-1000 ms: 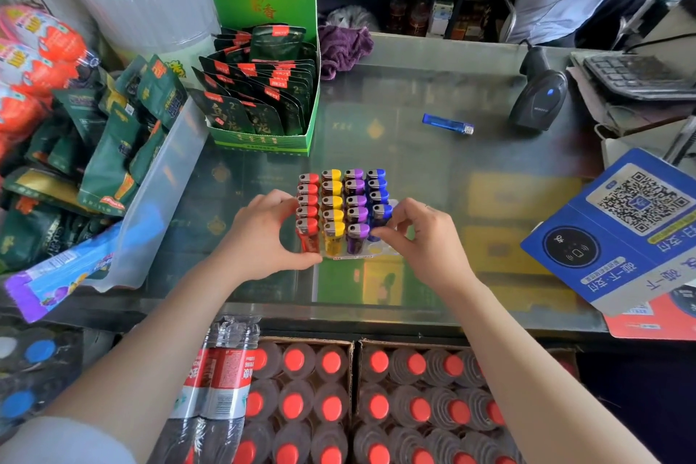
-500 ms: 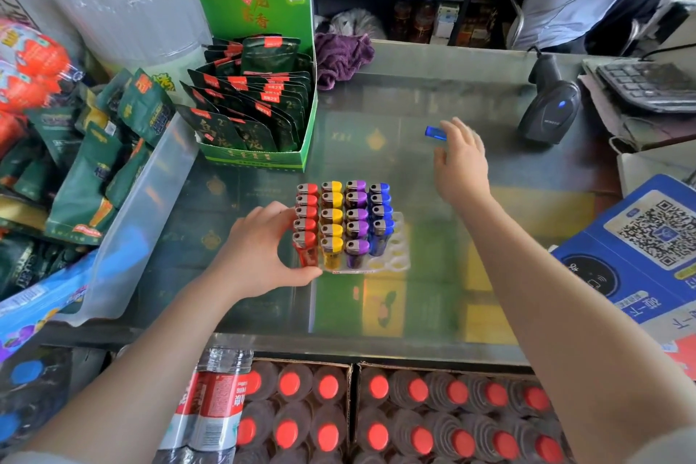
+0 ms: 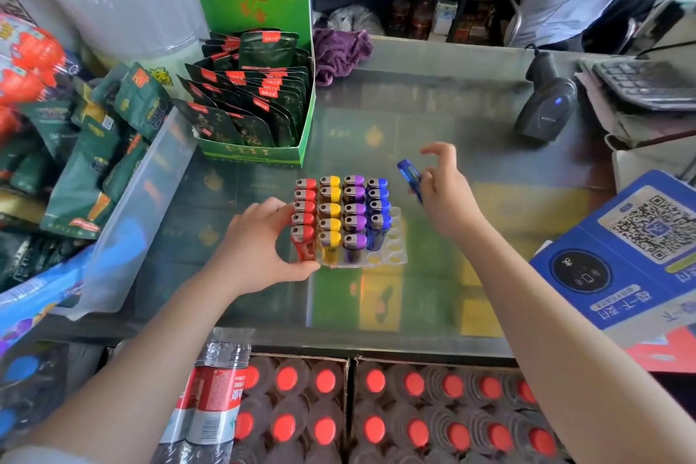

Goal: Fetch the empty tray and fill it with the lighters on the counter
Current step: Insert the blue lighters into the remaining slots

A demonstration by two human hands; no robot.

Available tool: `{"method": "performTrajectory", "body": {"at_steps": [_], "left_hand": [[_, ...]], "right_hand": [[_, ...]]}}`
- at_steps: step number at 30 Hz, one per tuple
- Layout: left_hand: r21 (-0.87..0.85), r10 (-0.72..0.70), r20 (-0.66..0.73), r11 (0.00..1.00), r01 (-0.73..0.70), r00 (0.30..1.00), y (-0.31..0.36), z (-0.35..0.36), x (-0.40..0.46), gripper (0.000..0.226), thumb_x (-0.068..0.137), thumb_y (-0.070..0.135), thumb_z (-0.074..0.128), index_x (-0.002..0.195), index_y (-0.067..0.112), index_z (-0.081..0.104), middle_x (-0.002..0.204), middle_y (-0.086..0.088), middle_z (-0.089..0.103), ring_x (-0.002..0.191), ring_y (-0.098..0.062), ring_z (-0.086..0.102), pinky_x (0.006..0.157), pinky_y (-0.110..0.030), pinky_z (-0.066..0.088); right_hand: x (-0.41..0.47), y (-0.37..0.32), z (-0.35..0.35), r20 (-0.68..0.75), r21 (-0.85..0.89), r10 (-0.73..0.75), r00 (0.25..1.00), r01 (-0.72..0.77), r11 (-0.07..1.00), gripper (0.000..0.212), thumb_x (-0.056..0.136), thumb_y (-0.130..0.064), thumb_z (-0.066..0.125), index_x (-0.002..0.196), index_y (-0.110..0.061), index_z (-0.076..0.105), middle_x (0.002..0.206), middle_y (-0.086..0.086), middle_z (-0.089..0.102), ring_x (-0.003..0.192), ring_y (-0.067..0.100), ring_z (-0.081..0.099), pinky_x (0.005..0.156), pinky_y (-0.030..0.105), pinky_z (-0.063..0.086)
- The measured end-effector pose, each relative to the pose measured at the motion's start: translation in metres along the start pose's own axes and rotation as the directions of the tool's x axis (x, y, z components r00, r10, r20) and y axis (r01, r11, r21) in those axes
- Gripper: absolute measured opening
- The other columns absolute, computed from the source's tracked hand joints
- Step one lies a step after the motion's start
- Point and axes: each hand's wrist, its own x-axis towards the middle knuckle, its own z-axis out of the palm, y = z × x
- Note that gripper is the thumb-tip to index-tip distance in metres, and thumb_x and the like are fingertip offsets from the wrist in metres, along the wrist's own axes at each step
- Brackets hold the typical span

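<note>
Your right hand point(image 3: 446, 196) has come back from the far worktop point(image 3: 433, 117) pinching the blue lighter point(image 3: 410, 177) beside the tray point(image 3: 395, 256); your left hand point(image 3: 260, 245) clasps the tray's corner; the front blue slot looks open, so filling seems nearly done.

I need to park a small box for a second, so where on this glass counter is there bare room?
The counter is bare between the purple cloth and the barcode scanner, and along the near edge below the lighter tray. The left side is crowded with snack packets and the green display box; the right edge carries the blue QR sign.
</note>
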Motion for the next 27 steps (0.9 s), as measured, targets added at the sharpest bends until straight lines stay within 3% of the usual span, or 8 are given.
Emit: {"method": "performTrajectory", "body": {"at_steps": [4,8,12,14,18,22,27], "left_hand": [[0.028,-0.003,-0.032,1.000,0.004,0.999,0.003,0.001,-0.007,0.049,0.055,0.067,0.060,0.095,0.041,0.048,0.106,0.011,0.047,0.094,-0.009,0.035,0.082,-0.036,0.033],[0.013,0.005,-0.051,1.000,-0.004,0.999,0.002,0.002,-0.019,0.052,0.056,0.063,0.065,0.099,0.036,0.051,0.108,0.010,0.045,0.104,-0.011,0.034,0.086,-0.036,0.032],[0.018,0.023,-0.069,1.000,-0.022,0.997,-0.001,0.004,-0.032,0.063,0.055,0.062,0.065,0.107,0.030,0.051,0.114,0.007,0.044,0.114,-0.013,0.027,0.093,-0.038,0.029],[-0.001,0.019,-0.078,1.000,-0.020,0.997,-0.001,0.005,-0.038,0.061,0.055,0.060,0.066,0.107,0.030,0.051,0.116,0.007,0.045,0.114,-0.013,0.027,0.091,-0.037,0.028],[-0.029,0.020,-0.089,0.999,-0.022,0.996,-0.002,0.007,-0.041,0.061,0.057,0.059,0.066,0.108,0.030,0.052,0.118,0.005,0.045,0.115,-0.018,0.031,0.091,-0.036,0.027],[-0.034,0.003,-0.087,0.999,-0.006,0.996,-0.002,0.008,-0.041,0.063,0.058,0.058,0.068,0.113,0.031,0.051,0.123,0.004,0.045,0.117,-0.019,0.030,0.094,-0.040,0.027],[-0.057,-0.009,-0.102,0.998,0.003,0.995,-0.002,0.009,-0.042,0.060,0.059,0.058,0.068,0.111,0.032,0.051,0.122,0.006,0.044,0.117,-0.017,0.029,0.094,-0.039,0.025]], "right_hand": [[-0.045,-0.009,-0.007,0.157,0.356,0.110,0.981,-0.160,0.921,0.024,0.091,-0.005,0.032,0.100,-0.027,0.036,0.066,0.007,0.054,0.050,0.017,0.040,0.049,0.023,0.035],[-0.074,-0.018,-0.010,0.244,0.704,0.102,0.964,-0.249,0.665,0.031,0.098,-0.007,0.032,0.085,-0.024,0.055,0.070,0.003,0.056,0.051,0.013,0.055,0.050,0.022,0.043],[-0.089,-0.022,-0.012,0.367,0.818,0.076,0.927,-0.361,0.449,0.032,0.094,-0.003,0.038,0.095,-0.019,0.065,0.075,0.003,0.071,0.067,0.015,0.069,0.062,0.021,0.055],[-0.096,-0.022,-0.008,0.329,0.820,0.074,0.941,-0.324,0.471,0.030,0.089,0.002,0.046,0.097,-0.019,0.065,0.073,0.000,0.072,0.069,0.011,0.068,0.065,0.019,0.055],[-0.107,-0.028,0.008,0.143,0.716,0.109,0.984,-0.179,0.675,0.019,0.083,-0.002,0.061,0.088,-0.020,0.065,0.056,-0.009,0.061,0.053,0.005,0.053,0.055,0.017,0.045],[-0.115,-0.032,0.020,0.002,0.509,0.088,0.996,-0.077,0.857,0.026,0.090,-0.015,0.052,0.065,-0.022,0.053,0.049,-0.009,0.050,0.044,0.001,0.040,0.047,0.011,0.035],[-0.123,-0.031,0.027,0.005,0.304,0.054,0.999,-0.053,0.951,0.030,0.092,-0.019,0.047,0.063,-0.025,0.044,0.054,-0.008,0.046,0.046,0.001,0.039,0.048,0.011,0.033]]}}
